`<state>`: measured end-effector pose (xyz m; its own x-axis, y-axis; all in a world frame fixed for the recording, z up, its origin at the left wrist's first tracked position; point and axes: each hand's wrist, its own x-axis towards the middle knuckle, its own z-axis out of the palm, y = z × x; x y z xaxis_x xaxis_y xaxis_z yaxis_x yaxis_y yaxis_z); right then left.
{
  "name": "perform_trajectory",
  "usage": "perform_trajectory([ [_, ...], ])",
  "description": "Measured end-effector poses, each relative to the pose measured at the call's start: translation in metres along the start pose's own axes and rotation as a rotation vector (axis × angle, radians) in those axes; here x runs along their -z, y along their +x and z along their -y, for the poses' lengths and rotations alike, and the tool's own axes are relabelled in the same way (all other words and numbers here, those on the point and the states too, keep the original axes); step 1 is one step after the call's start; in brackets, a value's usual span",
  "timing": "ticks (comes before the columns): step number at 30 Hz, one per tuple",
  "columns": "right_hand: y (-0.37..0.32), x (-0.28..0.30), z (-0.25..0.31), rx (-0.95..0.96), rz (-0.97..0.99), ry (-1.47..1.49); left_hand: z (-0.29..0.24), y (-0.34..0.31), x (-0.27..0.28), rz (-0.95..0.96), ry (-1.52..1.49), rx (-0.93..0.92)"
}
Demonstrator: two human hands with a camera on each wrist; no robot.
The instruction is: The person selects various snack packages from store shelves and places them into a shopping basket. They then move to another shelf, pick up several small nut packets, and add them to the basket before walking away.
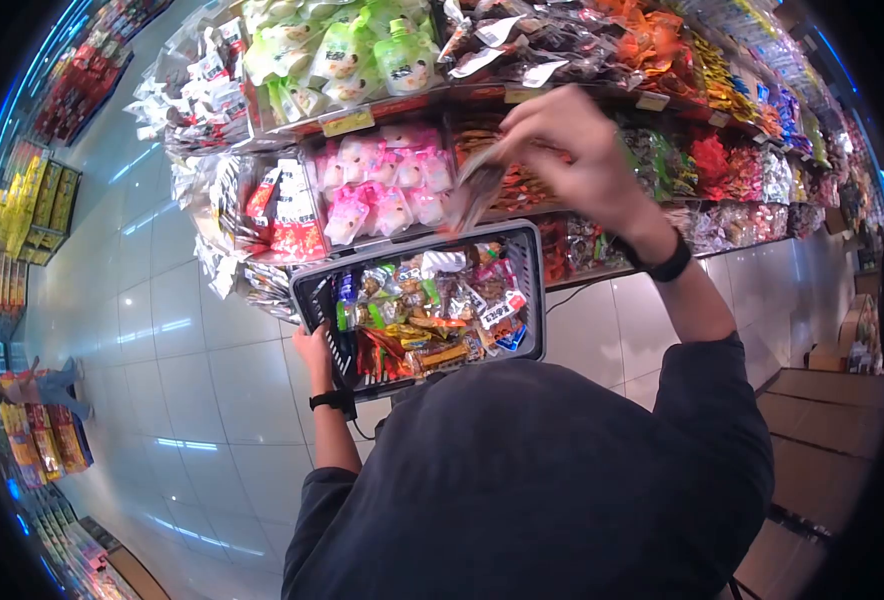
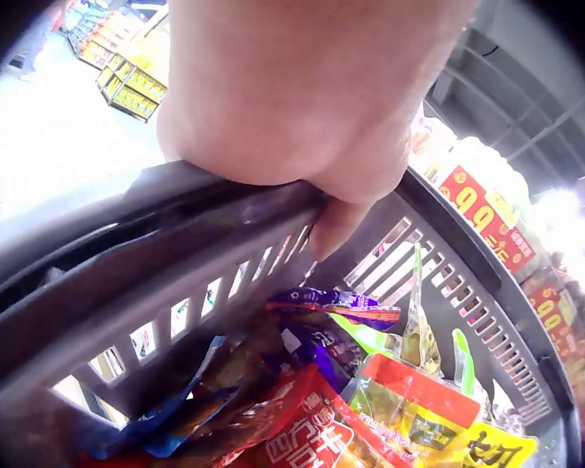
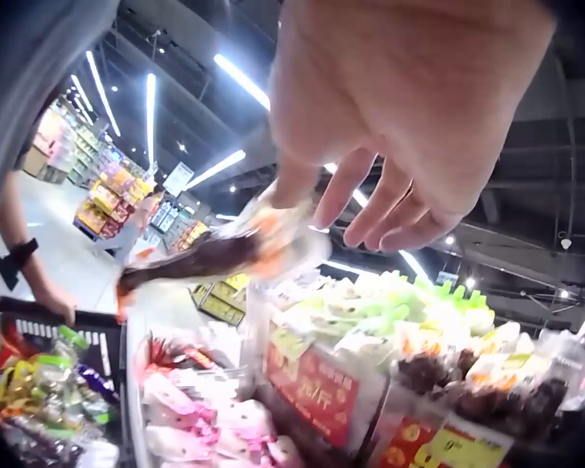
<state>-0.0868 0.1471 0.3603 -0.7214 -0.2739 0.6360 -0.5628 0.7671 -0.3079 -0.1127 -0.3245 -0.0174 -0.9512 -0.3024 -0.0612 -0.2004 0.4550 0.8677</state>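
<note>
My right hand [image 1: 584,150] is raised over the front of the shelf, pinching a small snack packet [image 3: 214,252] between thumb and fingers. The packet is blurred, dark brown and clear with orange patches, and it hangs near the far edge of the shopping basket [image 1: 540,300]. At the basket's left side my left hand [image 1: 314,355] grips the rim, its thumb hooked down inside the wall in the left wrist view. Several colourful snack packets [image 1: 432,330] fill the basket, among them a red packet [image 2: 302,419] and a purple packet [image 2: 322,351].
Pink pouches [image 1: 387,185] lie in a bin just beyond the basket, with green-capped pouches [image 1: 362,55] on the tier above. Dark packets [image 1: 532,35] and orange packets [image 1: 652,40] continue to the right. Across the tiled floor [image 1: 177,390] at left, a person [image 1: 62,388] is near other shelves.
</note>
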Motion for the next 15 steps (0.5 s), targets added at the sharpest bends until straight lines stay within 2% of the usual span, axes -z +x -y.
perform_trajectory([
  [2, -0.020, -0.023, -0.004, -0.018, 0.204, 0.022, 0.001, 0.003, 0.002, 0.048, -0.047, 0.028],
  [3, -0.024, -0.028, -0.011, -0.047, 0.216, 0.038, -0.007, -0.001, 0.003, 0.051, -0.048, 0.026],
  [5, -0.020, -0.025, -0.041, -0.039, 0.065, -0.185, -0.029, -0.007, 0.008, 0.050, 0.021, -0.022],
  [7, -0.009, -0.018, -0.074, -0.042, -0.060, -0.551, -0.028, -0.006, 0.008, 0.056, -0.038, 0.014],
  [9, -0.004, -0.017, -0.114, 0.014, -0.120, -0.666, -0.040, -0.012, 0.010, 0.104, -0.116, 0.071],
  [11, -0.004, -0.017, -0.145, 0.069, -0.114, -0.640, -0.050, -0.018, 0.010, 0.090, -0.091, 0.058],
  [13, 0.002, -0.018, -0.145, 0.129, -0.108, -0.607, -0.048, -0.014, 0.012, 0.068, -0.064, 0.048],
  [15, 0.007, -0.008, -0.138, 0.176, -0.112, -0.570, -0.024, -0.007, 0.010, 0.089, 0.010, 0.017],
])
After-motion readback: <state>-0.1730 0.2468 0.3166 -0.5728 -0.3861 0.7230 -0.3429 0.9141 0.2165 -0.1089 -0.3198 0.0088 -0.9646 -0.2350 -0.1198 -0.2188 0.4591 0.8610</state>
